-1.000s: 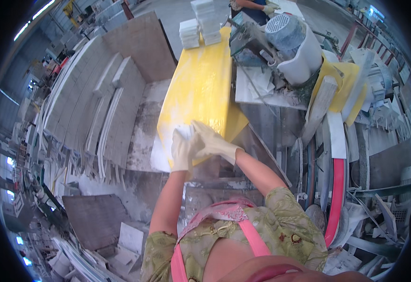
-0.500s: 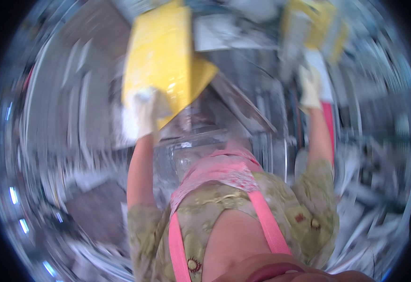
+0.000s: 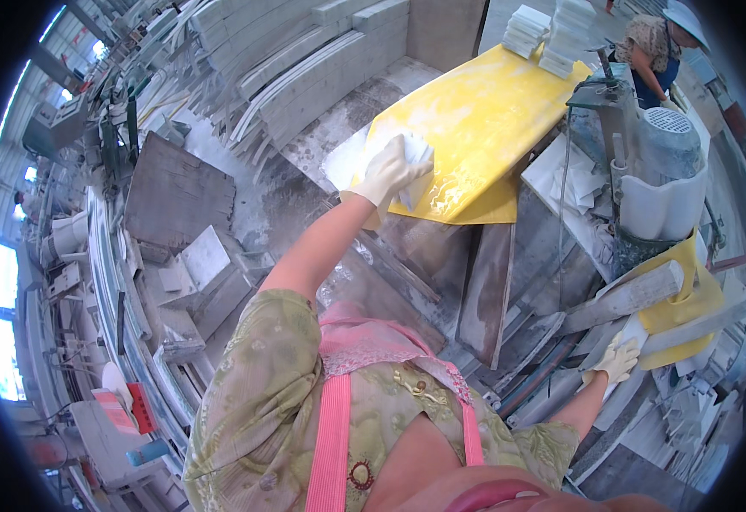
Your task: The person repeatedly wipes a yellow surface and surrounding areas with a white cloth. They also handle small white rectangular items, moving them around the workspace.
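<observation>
My left hand (image 3: 387, 171), in a pale glove, grips a small stack of white stone tiles (image 3: 418, 154) at the near end of a table covered with a wet yellow sheet (image 3: 475, 128). White pieces also show just left of that hand. My right hand (image 3: 617, 359), gloved too, reaches out low on the right with its fingers spread. It rests against a white slab (image 3: 635, 331) beside a grey beam, and appears to hold nothing. Stacks of white tiles (image 3: 527, 31) stand at the table's far end.
A machine with a grey motor (image 3: 670, 132) stands right of the table. Beyond it, a person (image 3: 656, 53) in a pale hat bends forward. A yellow cloth (image 3: 684, 299) hangs over beams on the right. Long stone slabs (image 3: 305, 85) are stacked at the far left; a brown board (image 3: 177, 188) leans nearer.
The view has swung, so the yellow table now lies further right and the scene is sharper. My left hand stays at the table's near end; my right hand now appears lower.
</observation>
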The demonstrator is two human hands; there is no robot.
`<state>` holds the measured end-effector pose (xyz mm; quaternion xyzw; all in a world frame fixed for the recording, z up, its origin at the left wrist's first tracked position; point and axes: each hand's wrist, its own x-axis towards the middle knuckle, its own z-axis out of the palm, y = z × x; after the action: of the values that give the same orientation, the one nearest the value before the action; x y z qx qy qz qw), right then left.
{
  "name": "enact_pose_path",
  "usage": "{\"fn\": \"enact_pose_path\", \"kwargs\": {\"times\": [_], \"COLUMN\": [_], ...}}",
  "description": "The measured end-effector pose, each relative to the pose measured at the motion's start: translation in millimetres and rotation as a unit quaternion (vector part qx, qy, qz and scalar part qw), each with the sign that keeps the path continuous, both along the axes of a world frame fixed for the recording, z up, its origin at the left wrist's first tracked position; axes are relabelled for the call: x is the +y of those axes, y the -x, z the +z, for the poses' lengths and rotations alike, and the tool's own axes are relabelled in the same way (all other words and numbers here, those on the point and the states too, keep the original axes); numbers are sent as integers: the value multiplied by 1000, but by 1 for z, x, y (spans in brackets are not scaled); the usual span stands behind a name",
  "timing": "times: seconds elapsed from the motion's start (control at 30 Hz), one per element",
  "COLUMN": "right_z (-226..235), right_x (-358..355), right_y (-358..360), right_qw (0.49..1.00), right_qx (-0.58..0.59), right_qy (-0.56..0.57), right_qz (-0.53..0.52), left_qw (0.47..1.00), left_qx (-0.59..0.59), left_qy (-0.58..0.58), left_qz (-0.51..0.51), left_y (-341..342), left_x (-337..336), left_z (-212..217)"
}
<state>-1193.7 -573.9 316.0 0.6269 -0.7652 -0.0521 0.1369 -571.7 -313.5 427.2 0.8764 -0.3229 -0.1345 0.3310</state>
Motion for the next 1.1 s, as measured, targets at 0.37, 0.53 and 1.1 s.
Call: {"fn": "enact_pose_path", "kwargs": {"times": [0.37, 0.53, 1.1], "right_z": [-16, -3, 22], "right_x": [89, 131, 282], "right_y": [28, 58, 33], "right_qw": [997, 975, 990], "right_qx": [-70, -194, -21], "right_qy": [-33, -27, 10], "right_qz": [-5, 104, 138], "left_qw": [1000, 1000, 999], "left_qx": [15, 10, 10], "left_qy": [-8, 25, 16], "left_qz": [9, -8, -39], "left_y": [-1, 0, -8], "left_x": [-2, 0, -4], "left_z": [-1, -3, -6]}}
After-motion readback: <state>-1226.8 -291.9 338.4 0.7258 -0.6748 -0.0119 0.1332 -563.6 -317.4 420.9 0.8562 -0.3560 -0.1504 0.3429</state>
